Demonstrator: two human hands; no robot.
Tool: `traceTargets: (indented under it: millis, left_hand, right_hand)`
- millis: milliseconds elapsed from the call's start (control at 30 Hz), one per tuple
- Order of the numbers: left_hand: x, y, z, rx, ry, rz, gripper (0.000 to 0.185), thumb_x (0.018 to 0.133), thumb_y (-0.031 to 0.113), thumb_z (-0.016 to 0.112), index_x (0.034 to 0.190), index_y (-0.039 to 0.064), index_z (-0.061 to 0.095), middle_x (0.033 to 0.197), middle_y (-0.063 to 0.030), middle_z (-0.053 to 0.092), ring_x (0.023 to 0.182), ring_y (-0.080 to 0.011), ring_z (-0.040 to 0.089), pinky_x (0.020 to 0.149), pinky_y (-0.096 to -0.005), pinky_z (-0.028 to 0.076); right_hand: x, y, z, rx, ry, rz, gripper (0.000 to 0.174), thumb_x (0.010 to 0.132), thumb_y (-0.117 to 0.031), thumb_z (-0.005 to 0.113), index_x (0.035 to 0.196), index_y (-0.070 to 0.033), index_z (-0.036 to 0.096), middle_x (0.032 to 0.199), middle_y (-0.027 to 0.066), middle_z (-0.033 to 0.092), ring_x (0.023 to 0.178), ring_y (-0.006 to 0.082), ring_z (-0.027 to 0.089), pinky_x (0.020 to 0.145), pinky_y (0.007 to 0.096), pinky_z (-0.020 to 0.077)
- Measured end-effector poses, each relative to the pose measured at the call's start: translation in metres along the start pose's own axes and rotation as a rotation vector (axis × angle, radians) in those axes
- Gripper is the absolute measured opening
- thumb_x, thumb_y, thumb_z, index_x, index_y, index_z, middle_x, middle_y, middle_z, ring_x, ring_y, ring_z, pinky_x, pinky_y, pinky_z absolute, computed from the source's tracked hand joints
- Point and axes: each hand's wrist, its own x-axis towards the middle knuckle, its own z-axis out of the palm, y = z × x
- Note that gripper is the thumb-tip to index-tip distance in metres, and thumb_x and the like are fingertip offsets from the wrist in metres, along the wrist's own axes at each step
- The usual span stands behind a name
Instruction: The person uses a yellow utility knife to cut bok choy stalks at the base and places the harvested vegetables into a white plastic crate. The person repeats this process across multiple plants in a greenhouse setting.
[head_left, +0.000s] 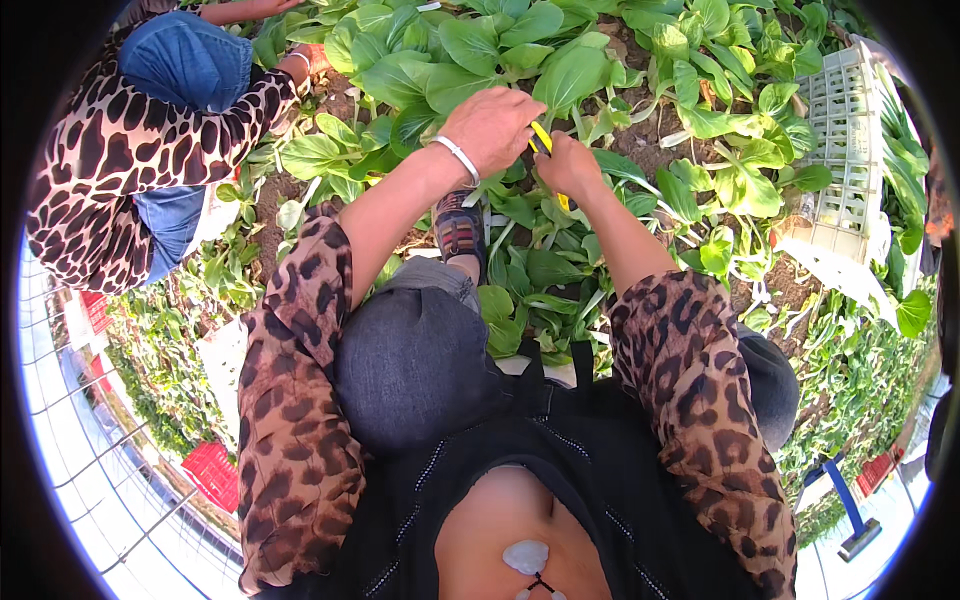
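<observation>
A tool with a yellow and black handle (541, 138) is in my right hand (570, 166), whose fingers are wrapped around it. Its working end is hidden, so its kind is unclear. My left hand (491, 133), with a white bangle at the wrist, is bent over the upper end of the handle. Whether those fingers grip the tool or a plant stem is hidden. Beyond both hands grow broad-leaved bok choy plants (469, 45). More bok choy leaves (551, 268) lie loosely below my hands, beside my shoe (459, 225).
A white plastic crate (844, 135) holding leafy greens stands at the right. At upper left a co-worker in a spotted top (135, 142) bends close, one hand (311, 60) among the plants. Red crates (214, 474) and a blue-handled tool (844, 495) lie toward the lower rim.
</observation>
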Motion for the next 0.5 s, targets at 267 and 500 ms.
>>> traceTargets:
  millis: [267, 500]
  left_hand:
    - [-0.027, -0.081, 0.052, 0.314, -0.135, -0.096, 0.049, 0.071, 0.013, 0.063, 0.118, 0.010, 0.051, 0.108, -0.0086, 0.055, 0.100, -0.0247, 0.050, 0.089, -0.0361, 0.038]
    - [-0.036, -0.096, 0.060, 0.294, 0.007, -0.046, 0.029, 0.066, 0.008, 0.060, 0.095, 0.008, 0.063, 0.105, -0.0057, 0.057, 0.099, -0.0231, 0.052, 0.089, -0.0361, 0.039]
  right_hand:
    - [0.029, 0.031, 0.006, 0.068, -0.125, 0.017, 0.034, 0.083, -0.026, 0.054, 0.101, 0.002, 0.049, 0.076, 0.0224, 0.063, 0.072, 0.0398, 0.061, 0.068, 0.0466, 0.0484]
    - [0.028, 0.019, 0.037, 0.014, -0.055, -0.100, 0.036, 0.084, -0.028, 0.054, 0.104, 0.001, 0.046, 0.078, 0.0248, 0.061, 0.074, 0.0421, 0.060, 0.067, 0.0487, 0.0470]
